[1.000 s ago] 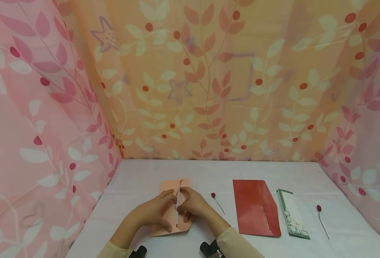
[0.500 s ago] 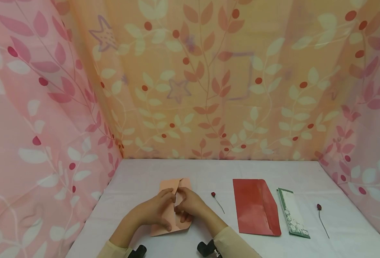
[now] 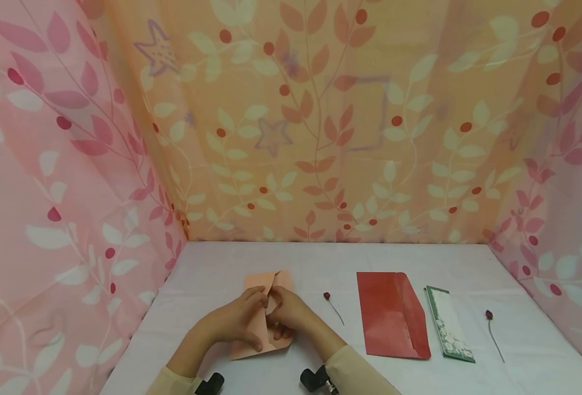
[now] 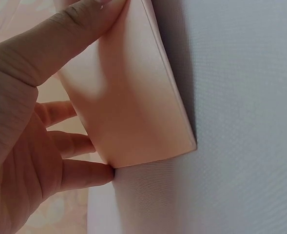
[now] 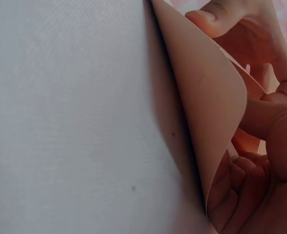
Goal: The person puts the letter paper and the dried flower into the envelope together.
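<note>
A peach envelope [image 3: 248, 351] lies toward the left of the white table, turned upright with a slit down its middle. My left hand [image 3: 235, 322] holds its left part; in the left wrist view the thumb lies on the face of the envelope [image 4: 138, 117] and the other fingertips reach its opposite edge. At the slit, my right hand [image 3: 293, 311] grips the right part, thumb at the opening and the other fingers bent in behind the flap of the envelope [image 5: 201, 92]. Both hands hide much of the opening, so its contents cannot be made out.
Right of the hands lies a small dried red flower [image 3: 327, 296] on a thin stem. Farther right are a red envelope [image 3: 385, 318], a folded card with a green border [image 3: 449, 323] and another dried flower [image 3: 489, 315]. Patterned curtains [image 3: 320, 120] enclose the white table [image 3: 212, 258].
The right hand has shifted slightly left, over the slit. The slit has spread wider in its lower part, and the white strip seen there before no longer shows. The left hand keeps its place.
</note>
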A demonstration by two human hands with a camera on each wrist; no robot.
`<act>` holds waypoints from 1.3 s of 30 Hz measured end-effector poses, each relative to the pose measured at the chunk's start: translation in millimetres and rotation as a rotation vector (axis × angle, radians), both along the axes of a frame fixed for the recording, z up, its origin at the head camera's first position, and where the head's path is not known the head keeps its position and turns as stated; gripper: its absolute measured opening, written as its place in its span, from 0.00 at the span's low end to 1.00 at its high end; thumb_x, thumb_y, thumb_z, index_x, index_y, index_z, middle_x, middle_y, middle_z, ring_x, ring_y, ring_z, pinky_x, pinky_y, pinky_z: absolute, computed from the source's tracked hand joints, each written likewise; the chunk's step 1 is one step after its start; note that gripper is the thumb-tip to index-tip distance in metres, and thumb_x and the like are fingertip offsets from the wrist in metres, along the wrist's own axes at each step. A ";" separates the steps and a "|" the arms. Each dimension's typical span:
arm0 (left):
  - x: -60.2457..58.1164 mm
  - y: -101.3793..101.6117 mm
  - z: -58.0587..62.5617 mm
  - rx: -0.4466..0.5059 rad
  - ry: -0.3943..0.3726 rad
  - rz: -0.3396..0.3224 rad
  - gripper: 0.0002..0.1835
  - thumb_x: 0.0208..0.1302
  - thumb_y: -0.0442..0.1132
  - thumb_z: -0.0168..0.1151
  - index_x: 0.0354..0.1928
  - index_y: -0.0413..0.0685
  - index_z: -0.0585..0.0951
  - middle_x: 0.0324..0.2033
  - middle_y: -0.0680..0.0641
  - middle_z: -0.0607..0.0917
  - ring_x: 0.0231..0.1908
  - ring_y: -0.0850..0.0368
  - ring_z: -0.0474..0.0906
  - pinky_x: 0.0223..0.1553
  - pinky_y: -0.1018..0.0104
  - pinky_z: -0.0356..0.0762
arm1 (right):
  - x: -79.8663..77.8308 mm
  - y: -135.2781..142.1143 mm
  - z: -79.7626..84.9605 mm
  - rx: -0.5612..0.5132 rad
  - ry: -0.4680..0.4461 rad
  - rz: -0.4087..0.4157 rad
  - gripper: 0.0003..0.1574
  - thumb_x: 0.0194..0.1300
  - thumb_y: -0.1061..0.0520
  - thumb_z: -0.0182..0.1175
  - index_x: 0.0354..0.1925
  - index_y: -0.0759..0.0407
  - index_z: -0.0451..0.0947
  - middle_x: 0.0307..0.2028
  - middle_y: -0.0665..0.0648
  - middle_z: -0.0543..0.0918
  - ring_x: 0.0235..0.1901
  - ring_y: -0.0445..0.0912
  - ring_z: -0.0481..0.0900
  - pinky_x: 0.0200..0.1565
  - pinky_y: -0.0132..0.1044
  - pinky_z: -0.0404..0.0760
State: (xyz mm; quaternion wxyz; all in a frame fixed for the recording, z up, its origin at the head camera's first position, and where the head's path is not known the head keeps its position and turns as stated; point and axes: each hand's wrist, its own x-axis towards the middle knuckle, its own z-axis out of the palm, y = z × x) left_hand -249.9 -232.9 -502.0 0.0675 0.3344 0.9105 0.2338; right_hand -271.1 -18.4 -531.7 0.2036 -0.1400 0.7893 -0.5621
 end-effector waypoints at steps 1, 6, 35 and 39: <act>-0.1 0.5 0.1 0.004 -0.001 -0.003 0.46 0.37 0.68 0.79 0.56 0.62 0.67 0.74 0.37 0.61 0.70 0.37 0.68 0.61 0.47 0.77 | 0.7 1.0 1.4 -0.004 -0.001 0.005 0.56 0.56 0.62 0.73 0.77 0.57 0.57 0.17 0.60 0.84 0.11 0.47 0.81 0.13 0.38 0.78; 0.1 1.9 0.6 0.006 -0.002 -0.004 0.46 0.37 0.67 0.80 0.55 0.61 0.67 0.74 0.37 0.61 0.70 0.38 0.68 0.62 0.47 0.76 | 3.7 6.0 7.7 -0.007 0.009 0.015 0.55 0.56 0.62 0.72 0.77 0.58 0.57 0.19 0.61 0.85 0.12 0.47 0.82 0.15 0.38 0.80; 4.9 3.2 6.0 -0.003 0.011 0.004 0.45 0.38 0.65 0.81 0.55 0.58 0.68 0.74 0.36 0.62 0.69 0.37 0.69 0.59 0.46 0.77 | 37.4 37.4 25.4 0.035 0.240 0.017 0.38 0.56 0.61 0.71 0.65 0.60 0.75 0.28 0.48 0.85 0.23 0.45 0.84 0.25 0.33 0.79; 3.8 2.9 3.5 -0.011 0.024 -0.001 0.45 0.38 0.66 0.80 0.55 0.57 0.68 0.74 0.36 0.62 0.69 0.37 0.69 0.59 0.46 0.77 | 44.5 41.5 24.9 0.063 0.279 0.019 0.36 0.57 0.59 0.73 0.64 0.59 0.76 0.28 0.45 0.84 0.22 0.41 0.82 0.26 0.32 0.78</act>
